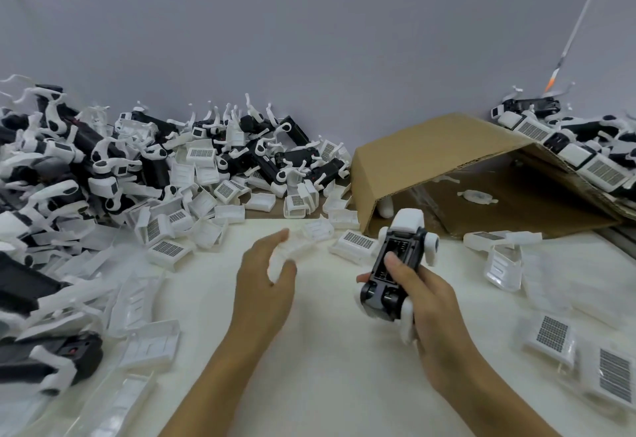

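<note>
Gripping the black device (399,257), right hand (437,305) sits beside left hand (265,285) (pinching a white cover (292,249)).

White table top (327,350) fills the lower frame. Big heap of black-and-white devices (103,168) at upper left, along the wall. Loose white covers (358,242) scattered at centre, left edge and lower right, some showing gridded labels. Brown cardboard box (430,157) on its side at upper right. Second pile (568,147) of devices at far upper right against the box.
</note>
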Action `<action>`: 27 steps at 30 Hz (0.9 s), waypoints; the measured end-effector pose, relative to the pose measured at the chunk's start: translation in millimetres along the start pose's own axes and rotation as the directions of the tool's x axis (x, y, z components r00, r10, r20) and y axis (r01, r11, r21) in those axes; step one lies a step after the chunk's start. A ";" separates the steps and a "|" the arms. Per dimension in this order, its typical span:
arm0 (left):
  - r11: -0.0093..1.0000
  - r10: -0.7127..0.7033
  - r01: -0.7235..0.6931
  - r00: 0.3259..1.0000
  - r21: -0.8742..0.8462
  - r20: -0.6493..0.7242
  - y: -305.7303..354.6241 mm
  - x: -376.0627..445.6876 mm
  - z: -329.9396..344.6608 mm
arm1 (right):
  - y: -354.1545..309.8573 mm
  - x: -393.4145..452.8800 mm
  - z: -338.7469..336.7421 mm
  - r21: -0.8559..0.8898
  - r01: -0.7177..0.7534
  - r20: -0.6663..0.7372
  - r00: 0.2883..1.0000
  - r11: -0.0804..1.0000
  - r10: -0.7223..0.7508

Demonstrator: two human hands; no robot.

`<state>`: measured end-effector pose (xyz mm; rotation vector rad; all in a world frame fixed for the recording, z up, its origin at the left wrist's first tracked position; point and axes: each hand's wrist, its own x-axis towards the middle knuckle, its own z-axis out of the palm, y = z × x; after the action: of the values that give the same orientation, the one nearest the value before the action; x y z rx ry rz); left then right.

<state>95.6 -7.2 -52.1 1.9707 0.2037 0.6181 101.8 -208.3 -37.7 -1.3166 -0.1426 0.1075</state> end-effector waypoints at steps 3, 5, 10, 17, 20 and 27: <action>0.897 -0.003 -0.131 0.953 0.421 0.303 -25.5 11.4 -4.7 | -0.9 0.1 1.0 -0.012 -0.046 0.007 0.999 0.999 0.046; 0.825 -0.001 -0.200 0.935 0.529 0.354 -29.1 10.5 2.6 | -1.6 0.0 2.1 -0.023 -0.081 0.013 0.997 0.996 0.081; 0.960 0.074 -0.110 0.987 0.258 0.146 -24.2 9.2 4.6 | -2.2 0.2 1.2 0.002 -0.101 0.022 0.995 0.995 0.101; 0.928 -0.037 0.112 0.977 -0.354 0.212 -0.2 -1.9 10.7 | 0.3 4.7 -4.4 -0.005 -0.068 0.014 0.998 0.998 0.068; 0.887 0.031 0.096 0.964 -0.452 0.264 10.8 -7.7 9.9 | 1.0 6.5 -5.3 0.013 -0.069 0.004 0.998 0.998 0.069; 0.898 0.119 -0.052 0.985 -0.437 0.128 32.7 -14.8 4.5 | 1.4 5.5 -3.6 0.056 -0.086 0.016 0.996 0.995 0.085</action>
<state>81.2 -32.0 -30.0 1.5890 -0.1108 0.5145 107.8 -210.6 -39.8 -1.2660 -0.0942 0.1926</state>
